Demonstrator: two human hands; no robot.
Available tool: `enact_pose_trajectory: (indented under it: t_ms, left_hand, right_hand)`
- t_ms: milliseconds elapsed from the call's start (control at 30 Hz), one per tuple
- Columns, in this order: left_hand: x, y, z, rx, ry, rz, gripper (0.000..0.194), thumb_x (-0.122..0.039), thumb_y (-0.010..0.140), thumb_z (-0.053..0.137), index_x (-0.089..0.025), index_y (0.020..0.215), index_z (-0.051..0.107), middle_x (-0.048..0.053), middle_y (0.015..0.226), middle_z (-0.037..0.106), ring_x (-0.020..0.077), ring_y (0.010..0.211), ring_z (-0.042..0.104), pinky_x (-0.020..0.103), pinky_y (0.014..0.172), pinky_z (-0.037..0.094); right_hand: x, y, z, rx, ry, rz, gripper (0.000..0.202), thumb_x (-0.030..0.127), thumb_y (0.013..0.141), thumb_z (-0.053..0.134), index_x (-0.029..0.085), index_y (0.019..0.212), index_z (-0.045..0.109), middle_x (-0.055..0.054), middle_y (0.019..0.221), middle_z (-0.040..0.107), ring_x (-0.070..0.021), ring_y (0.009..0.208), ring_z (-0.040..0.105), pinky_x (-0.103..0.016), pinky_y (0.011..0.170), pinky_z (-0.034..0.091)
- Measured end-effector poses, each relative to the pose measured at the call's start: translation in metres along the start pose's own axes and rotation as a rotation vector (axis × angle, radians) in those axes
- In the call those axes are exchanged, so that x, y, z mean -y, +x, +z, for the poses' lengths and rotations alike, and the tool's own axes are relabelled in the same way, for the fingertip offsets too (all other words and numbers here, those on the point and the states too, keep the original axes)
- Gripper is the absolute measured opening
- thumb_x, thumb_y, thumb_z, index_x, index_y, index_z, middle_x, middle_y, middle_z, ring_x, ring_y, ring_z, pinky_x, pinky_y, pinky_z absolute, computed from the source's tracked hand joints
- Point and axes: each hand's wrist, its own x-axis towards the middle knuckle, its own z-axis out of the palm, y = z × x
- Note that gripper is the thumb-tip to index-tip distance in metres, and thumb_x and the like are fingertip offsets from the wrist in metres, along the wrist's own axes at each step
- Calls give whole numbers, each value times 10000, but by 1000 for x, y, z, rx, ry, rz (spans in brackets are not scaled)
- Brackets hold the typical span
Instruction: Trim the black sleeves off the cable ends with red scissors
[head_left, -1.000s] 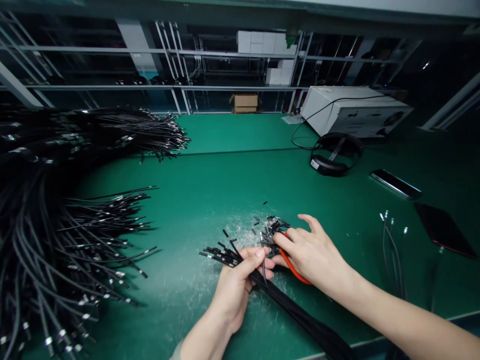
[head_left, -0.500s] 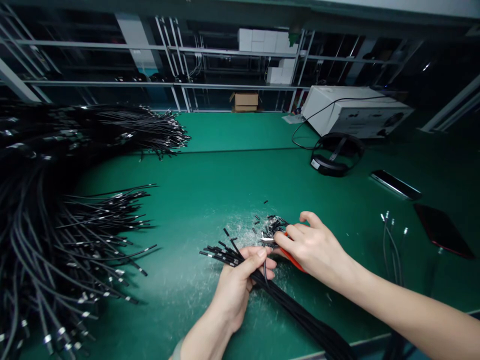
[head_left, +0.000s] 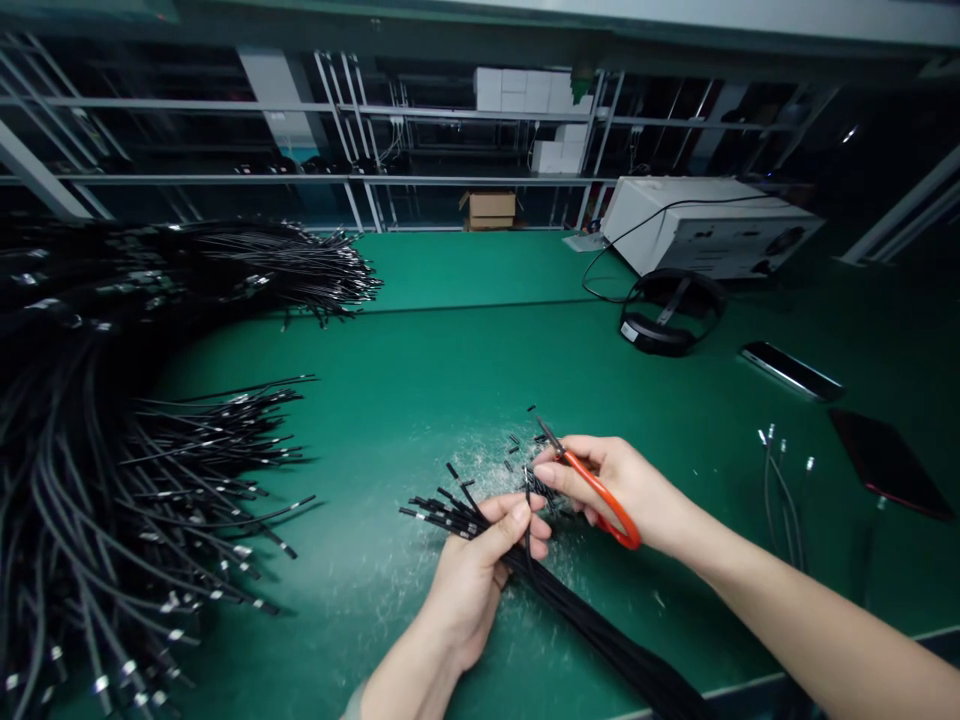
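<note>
On the near middle of the green surface (head_left: 360,400), the left hand (head_left: 469,585) has its fingers clamped round black cables (head_left: 592,615). Just right, the right hand (head_left: 641,490) has fingers closed on orange-handled scissors (head_left: 587,477). More cables lie left.

The green surface (head_left: 405,375) carries heaped black cables (head_left: 82,440) leftward, black clippings (head_left: 514,440) centrally, and a white machine (head_left: 720,240), black headband (head_left: 658,338) and two flat slabs (head_left: 791,371) rightward.
</note>
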Motion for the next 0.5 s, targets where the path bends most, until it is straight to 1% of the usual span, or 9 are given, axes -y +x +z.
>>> enact_pose_trajectory:
  t_ms: [67, 133, 200, 300, 367, 500]
  left_hand:
    - [0, 0, 0, 21, -2, 15, 149, -247, 802, 602, -122, 854, 665, 25, 693, 641, 115, 646, 565, 249, 670, 425]
    - [1, 0, 1, 15, -6, 19, 144, -254, 797, 611, -133, 862, 653, 23, 710, 645, 115, 645, 572, 257, 674, 428]
    - [3, 0, 2, -23, -22, 10, 154, -242, 756, 662, -159, 883, 633, 2, 718, 645, 107, 616, 584, 253, 653, 431]
    - [4, 1, 3, -99, -16, 5, 181, -227, 688, 728, -173, 817, 613, -29, 672, 631, 100, 578, 603, 226, 599, 421]
    - [4, 2, 3, -136, 19, 2, 170, -248, 683, 731, -160, 773, 617, -22, 658, 638, 104, 578, 614, 215, 584, 416]
    - [3, 2, 3, -150, 53, 0, 166, -271, 685, 726, -158, 765, 633, -4, 681, 663, 116, 598, 627, 219, 590, 425]
  right_hand:
    - [7, 0, 7, 35, 227, 79, 284, 450, 784, 576, 186, 887, 594, 39, 569, 535, -78, 415, 451, -180, 383, 346]
    - [13, 0, 12, 23, 304, 96, 255, 415, 751, 620, 169, 811, 596, 42, 549, 526, -65, 393, 433, -166, 361, 347]
    - [16, 0, 14, 3, 314, 101, 225, 383, 749, 623, 162, 773, 591, 50, 514, 504, -59, 370, 421, -160, 349, 349]
    - [17, 0, 11, 10, 286, 119, 190, 349, 753, 614, 162, 770, 588, 59, 483, 481, -61, 351, 426, -157, 339, 351]
    - [18, 0, 8, 27, 251, 117, 170, 329, 751, 609, 162, 762, 580, 58, 485, 483, -63, 353, 436, -155, 341, 351]
    - [20, 0, 5, 42, 160, 85, 144, 305, 767, 568, 165, 739, 548, 44, 543, 511, -65, 378, 447, -162, 357, 355]
